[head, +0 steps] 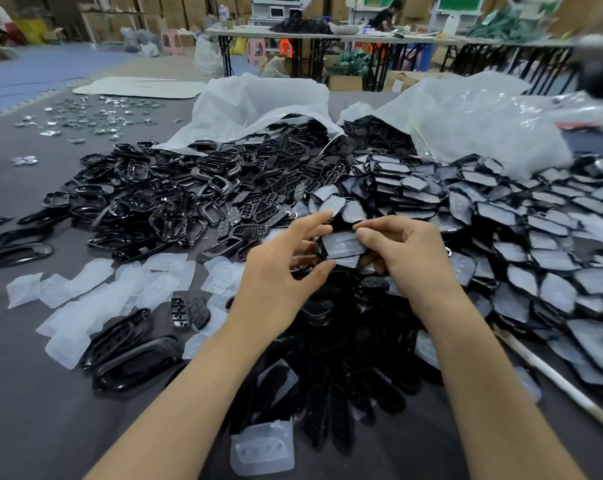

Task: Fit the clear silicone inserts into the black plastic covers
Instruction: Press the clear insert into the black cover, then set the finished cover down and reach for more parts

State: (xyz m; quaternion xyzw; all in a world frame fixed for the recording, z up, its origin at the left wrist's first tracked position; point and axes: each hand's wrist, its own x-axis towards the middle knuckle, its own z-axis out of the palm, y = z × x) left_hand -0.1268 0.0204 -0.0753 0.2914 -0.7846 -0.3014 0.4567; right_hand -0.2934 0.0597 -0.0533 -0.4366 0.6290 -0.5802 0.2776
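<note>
Scene: A person works at a grey table (33,393) heaped with parts, holding one black cover (320,250) just above the heap with a clear insert (343,244) lying in its opening.
Left hand: The left hand (286,268) cradles the cover's left end, thumb at the lower corner and fingers curled behind it, with the forefinger lifted free.
Right hand: The right hand (407,254) pinches the cover's right end, thumb and forefinger closed on the upper edge, where insert meets rim.
Stage: The insert appears to be in place but is probably not yet pressed home all round. How its far edge sits cannot be told.
Risk, seating: A corner left proud may pop back out, since soft silicone springs when pressed on one side only.
Risk, orientation: An insert put in the wrong way round would not line up with the cover's shape, and the blur hides which way this one lies.
Risk, grip: The left hand's hold looks light, so a hard push from the right could twist the cover loose into the heap below.
Risk, mixing: The finished pile (535,237) lies just beside the empty covers (154,202), so a half-fitted piece dropped there would pass as done.
Supply: Loose inserts (102,289) lie at the left, within reach.
</note>
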